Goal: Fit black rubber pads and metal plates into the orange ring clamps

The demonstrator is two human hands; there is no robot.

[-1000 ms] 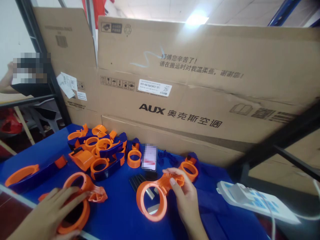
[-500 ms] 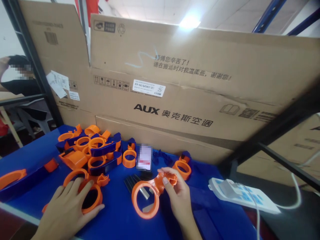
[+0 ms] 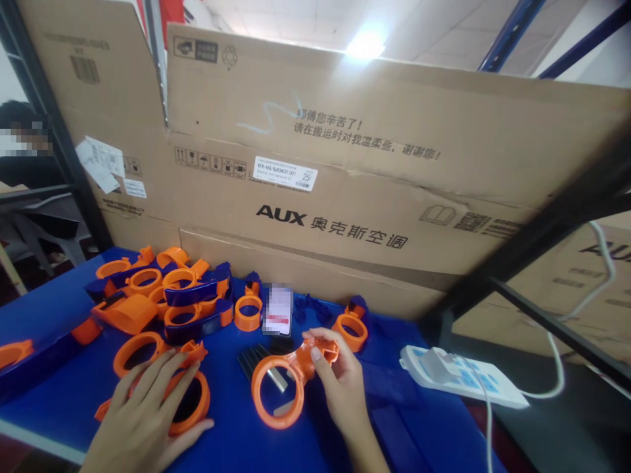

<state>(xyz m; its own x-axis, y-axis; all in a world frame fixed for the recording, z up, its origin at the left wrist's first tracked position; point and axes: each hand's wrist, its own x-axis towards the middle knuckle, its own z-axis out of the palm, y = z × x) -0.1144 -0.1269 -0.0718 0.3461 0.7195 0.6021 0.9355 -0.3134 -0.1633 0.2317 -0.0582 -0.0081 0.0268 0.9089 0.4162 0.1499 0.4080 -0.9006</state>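
Note:
In the head view my right hand [image 3: 342, 391] pinches an orange plastic ring part [image 3: 279, 422] by its short arm, its large ring hanging above the blue tabletop. My left hand [image 3: 142, 410] lies with fingers spread over another orange ring piece [image 3: 201, 417], touching it; the palm and fingers hide part of it. Just behind the left fingers rests a further orange ring [image 3: 121, 355]. Several dark and silvery bars [image 3: 261, 361] lie behind the held ring.
A pile of orange rings and blue curved parts [image 3: 197, 293] covers the back left. A phone [image 3: 279, 309] stands near the cardboard box [image 3: 345, 177] behind. A white power strip [image 3: 473, 381] with cables lies at right. A person [image 3: 22, 144] sits at far left.
My left hand and the orange ring piece beneath it have shifted a little to the right. My right hand still holds its ring part. The camera view has turned slightly right.

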